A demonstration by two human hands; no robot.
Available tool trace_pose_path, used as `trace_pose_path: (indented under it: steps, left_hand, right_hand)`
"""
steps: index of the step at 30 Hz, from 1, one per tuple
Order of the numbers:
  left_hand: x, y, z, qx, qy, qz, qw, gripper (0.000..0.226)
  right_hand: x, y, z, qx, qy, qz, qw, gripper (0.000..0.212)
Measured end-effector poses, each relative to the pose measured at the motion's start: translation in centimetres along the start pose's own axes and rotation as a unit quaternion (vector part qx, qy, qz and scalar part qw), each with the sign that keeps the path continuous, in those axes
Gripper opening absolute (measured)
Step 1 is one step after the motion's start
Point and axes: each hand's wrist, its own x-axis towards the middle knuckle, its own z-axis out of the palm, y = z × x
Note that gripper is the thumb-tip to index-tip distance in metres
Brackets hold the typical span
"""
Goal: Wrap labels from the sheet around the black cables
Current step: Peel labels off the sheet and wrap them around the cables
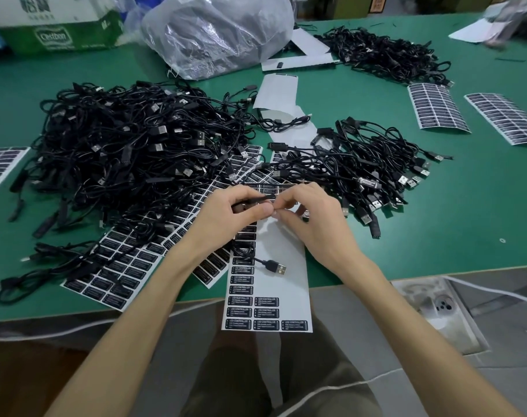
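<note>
Presently, left hand (226,216) and right hand (314,225) pinch one cable (254,199) over the part-emptied sheet (281,285); the large left pile (129,152) seemingly awaits labels.

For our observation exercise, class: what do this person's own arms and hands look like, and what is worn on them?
The left arm and right arm are bare, with no sleeves in view. The left hand and right hand carry no gloves, rings, watch or wristband.
</note>
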Motion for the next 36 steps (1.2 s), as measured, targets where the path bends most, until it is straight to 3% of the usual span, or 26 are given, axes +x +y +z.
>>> trace_pose_path:
  steps: [2,6,13,18,36]
  left_hand:
    - [0.01,0.18,0.04,0.002,0.004,0.002,1.0,0.032]
    - [0.09,0.23,0.17,-0.009,0.024,0.001,1.0,0.017]
    - [0.06,-0.01,0.23,-0.013,0.043,-0.003,0.999,0.019]
    - [0.02,-0.34,0.71,0.06,0.039,0.038,0.997,0.014]
    - [-0.39,0.07,0.49,0.073,-0.02,0.044,0.996,0.019]
  right_hand:
    - [0.0,-0.06,0.03,0.006,0.003,0.011,1.0,0.008]
    - [-0.03,-0.12,0.15,0.001,0.004,0.031,1.0,0.009]
    - [0.17,-0.34,-0.18,0.058,0.022,0.074,0.995,0.009]
    - [0.26,-0.03,-0.12,0.068,0.014,0.105,0.992,0.009]
    - [0.49,0.14,-0.1,0.066,-0.005,0.152,0.986,0.01]
